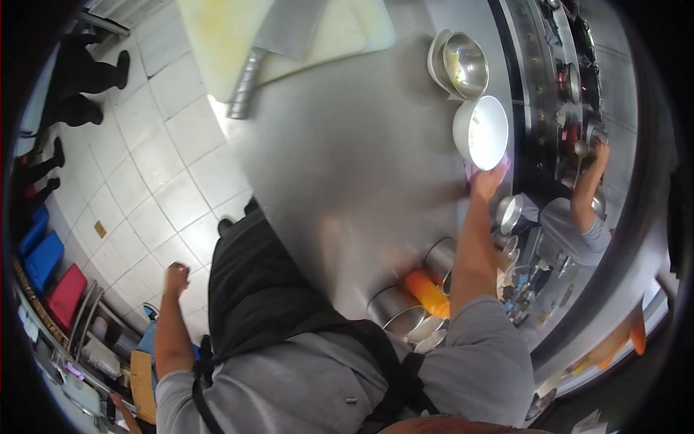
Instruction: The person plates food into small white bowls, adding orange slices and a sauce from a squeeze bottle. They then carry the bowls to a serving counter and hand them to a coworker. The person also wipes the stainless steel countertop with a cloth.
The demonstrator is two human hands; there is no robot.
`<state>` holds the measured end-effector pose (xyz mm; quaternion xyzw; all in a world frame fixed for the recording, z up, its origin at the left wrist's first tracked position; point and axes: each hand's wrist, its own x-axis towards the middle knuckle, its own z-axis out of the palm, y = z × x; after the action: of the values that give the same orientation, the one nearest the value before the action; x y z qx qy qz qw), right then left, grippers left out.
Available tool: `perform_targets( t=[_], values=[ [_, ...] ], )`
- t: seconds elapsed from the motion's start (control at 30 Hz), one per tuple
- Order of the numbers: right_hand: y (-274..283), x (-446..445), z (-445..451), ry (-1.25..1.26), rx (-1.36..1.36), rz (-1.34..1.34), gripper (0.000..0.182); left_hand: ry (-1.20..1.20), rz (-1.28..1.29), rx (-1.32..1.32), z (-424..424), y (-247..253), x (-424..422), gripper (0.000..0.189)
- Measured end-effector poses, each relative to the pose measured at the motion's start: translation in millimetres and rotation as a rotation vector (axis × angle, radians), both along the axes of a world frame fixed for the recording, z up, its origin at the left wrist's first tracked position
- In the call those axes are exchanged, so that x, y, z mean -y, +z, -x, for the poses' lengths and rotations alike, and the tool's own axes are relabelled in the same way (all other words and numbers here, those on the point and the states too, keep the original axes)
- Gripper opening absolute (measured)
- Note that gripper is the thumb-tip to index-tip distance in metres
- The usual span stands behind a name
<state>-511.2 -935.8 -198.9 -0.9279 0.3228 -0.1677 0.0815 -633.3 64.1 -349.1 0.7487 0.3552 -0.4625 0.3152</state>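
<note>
My right hand (489, 180) is at the near rim of a white bowl (481, 135), its fingers mostly hidden behind the bowl; something pink, perhaps a cloth, shows on both sides of the hand. Just beyond stands a small steel bowl (473, 62) with pale green bits, overlapping a white dish (435, 61). Away from the table, my left hand (178, 278) hangs over the tiled floor, fingers curled, nothing visible in it. A cleaver (284, 32) lies on a pale cutting board (347, 40) at the table's far end, its handle past the board's edge.
Steel containers (393, 306) and an orange squeeze bottle (425, 293) stand on the steel table (347, 135) near my right side. Across the counter, another person's arm (588, 190) is by a ladle and stove. Chairs (66, 295) and other people's legs (92, 76) are at the left.
</note>
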Motion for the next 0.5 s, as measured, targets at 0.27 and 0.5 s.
perform_targets(
  t=[0.27,0.5],
  values=[
    [27,-302,-52,0.014,-0.044,0.147,0.061,0.216,0.242,0.148,-19,24,54,0.022],
    [43,-375,-184,0.483,0.159,-0.122,0.038,0.235,0.213,0.237,8,78,-9,0.02]
  ],
)
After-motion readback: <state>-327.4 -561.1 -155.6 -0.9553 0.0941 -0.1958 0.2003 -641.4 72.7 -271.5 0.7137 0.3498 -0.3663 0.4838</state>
